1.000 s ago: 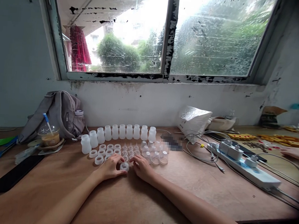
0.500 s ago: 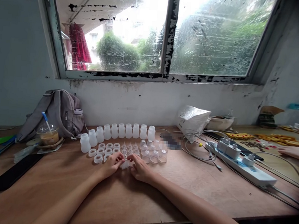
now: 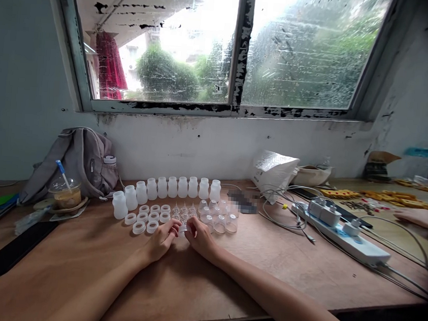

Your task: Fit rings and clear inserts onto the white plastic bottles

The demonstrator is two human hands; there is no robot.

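My left hand [image 3: 162,237] and my right hand [image 3: 201,239] meet low over the table, fingers curled in and fingertips close together. Between them is a small translucent piece that looks like a bottle nipple [image 3: 182,230], partly covered by the fingers. Just beyond the hands stand several clear nipples [image 3: 184,209], points up. White collar rings [image 3: 139,228] lie in rows to the left. Clear domed caps [image 3: 220,224] stand in rows on the right. Behind them, frosted baby bottles [image 3: 173,187] form a long curved line, all without tops.
A cup of drink [image 3: 66,196], a black flat case [image 3: 12,251] and a grey backpack [image 3: 76,159] are on the left. To the right are a white power strip [image 3: 352,240], tangled cables and a white bag [image 3: 274,172]. Another person's hand [image 3: 422,216] rests at the far right.
The translucent piece has moved slightly up and right, nearer the nipple rows. My right fingers have curled in more, and my left hand has shifted slightly. The view has shifted a little.
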